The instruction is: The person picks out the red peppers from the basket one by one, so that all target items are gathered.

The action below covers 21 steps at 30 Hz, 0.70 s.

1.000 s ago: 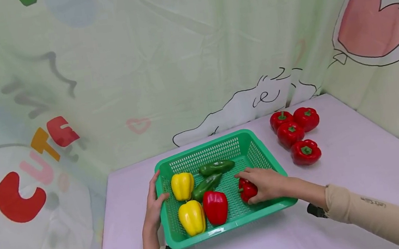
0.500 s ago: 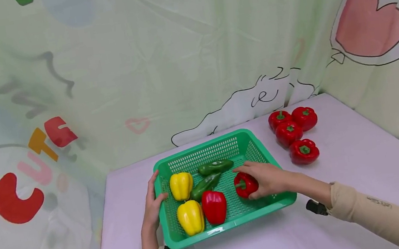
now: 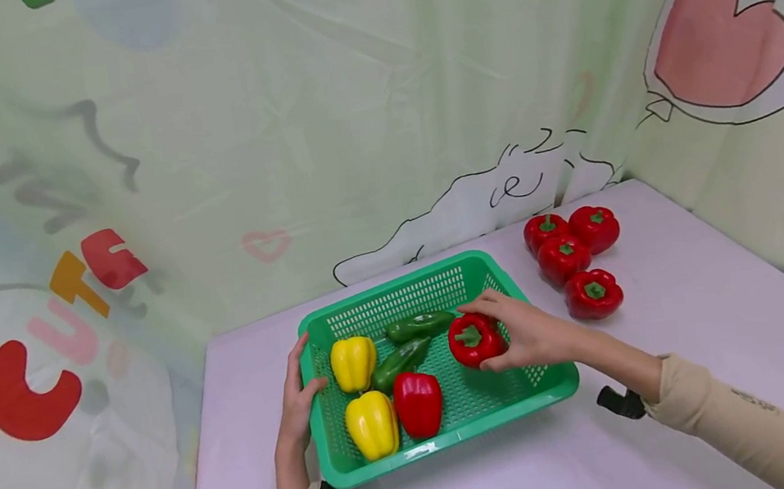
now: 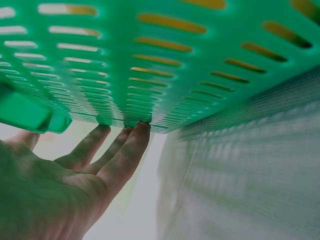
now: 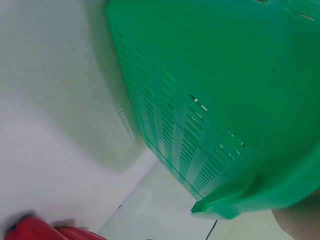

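A green plastic basket with slotted walls spans the middle of the head view. My left hand holds its left side, the thumb over the rim. In the left wrist view, the fingers of that hand press against the slotted outside from below. My right hand grips a red bell pepper by its side over the right half of the basket, green stem facing left. Inside lie two yellow bell peppers, another red bell pepper and two long green peppers.
Several red bell peppers stand on the lilac-covered table to the right of the basket. A printed curtain closes off the back and sides. In the right wrist view the basket wall hides the right hand's fingers.
The right hand has raised the red bell pepper from the basket floor, shifting it slightly left and turning its stem more toward the camera. The left hand keeps its hold on the basket.
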Tool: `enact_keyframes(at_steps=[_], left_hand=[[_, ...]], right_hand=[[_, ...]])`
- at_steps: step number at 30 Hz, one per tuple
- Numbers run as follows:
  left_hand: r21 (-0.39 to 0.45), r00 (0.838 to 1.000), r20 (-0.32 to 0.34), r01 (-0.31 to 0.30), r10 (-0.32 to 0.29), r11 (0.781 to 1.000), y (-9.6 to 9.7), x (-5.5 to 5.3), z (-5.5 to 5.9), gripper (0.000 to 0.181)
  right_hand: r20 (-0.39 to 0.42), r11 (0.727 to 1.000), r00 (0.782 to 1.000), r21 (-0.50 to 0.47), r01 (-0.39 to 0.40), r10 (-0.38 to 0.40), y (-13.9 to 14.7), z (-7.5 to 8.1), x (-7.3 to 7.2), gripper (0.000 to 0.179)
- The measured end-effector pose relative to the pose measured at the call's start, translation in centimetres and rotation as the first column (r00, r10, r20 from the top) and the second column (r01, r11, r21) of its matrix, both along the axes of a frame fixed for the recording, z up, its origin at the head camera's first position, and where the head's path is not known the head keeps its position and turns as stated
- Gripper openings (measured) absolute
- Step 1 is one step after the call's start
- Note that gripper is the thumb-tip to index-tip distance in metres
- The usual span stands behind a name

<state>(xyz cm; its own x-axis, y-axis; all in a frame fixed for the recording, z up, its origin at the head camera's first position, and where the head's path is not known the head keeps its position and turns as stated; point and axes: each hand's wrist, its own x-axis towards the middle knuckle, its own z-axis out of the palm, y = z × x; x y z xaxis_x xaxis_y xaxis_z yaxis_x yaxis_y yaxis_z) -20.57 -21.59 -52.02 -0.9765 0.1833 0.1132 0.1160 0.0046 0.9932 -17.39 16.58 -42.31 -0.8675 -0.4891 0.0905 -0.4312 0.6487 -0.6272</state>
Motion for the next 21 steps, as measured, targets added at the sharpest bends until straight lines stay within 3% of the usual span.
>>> enact_keyframes(at_steps=[14, 21], left_hand=[[-0.008, 1.0, -0.001, -0.006, 0.006, 1.0, 0.0, 0.0, 0.1, 0.074], [-0.015, 1.0, 0.002, -0.003, 0.004, 1.0, 0.0, 0.0, 0.1, 0.074]], right_hand=[[-0.041, 0.994, 0.999, -0.106, 0.026, -0.03, 1.8, 0.8, 0.0, 0.075], [-0.13, 0.986, 0.987, -0.152, 0.07, -0.09, 3.3, 1.6, 0.1, 0.074]])
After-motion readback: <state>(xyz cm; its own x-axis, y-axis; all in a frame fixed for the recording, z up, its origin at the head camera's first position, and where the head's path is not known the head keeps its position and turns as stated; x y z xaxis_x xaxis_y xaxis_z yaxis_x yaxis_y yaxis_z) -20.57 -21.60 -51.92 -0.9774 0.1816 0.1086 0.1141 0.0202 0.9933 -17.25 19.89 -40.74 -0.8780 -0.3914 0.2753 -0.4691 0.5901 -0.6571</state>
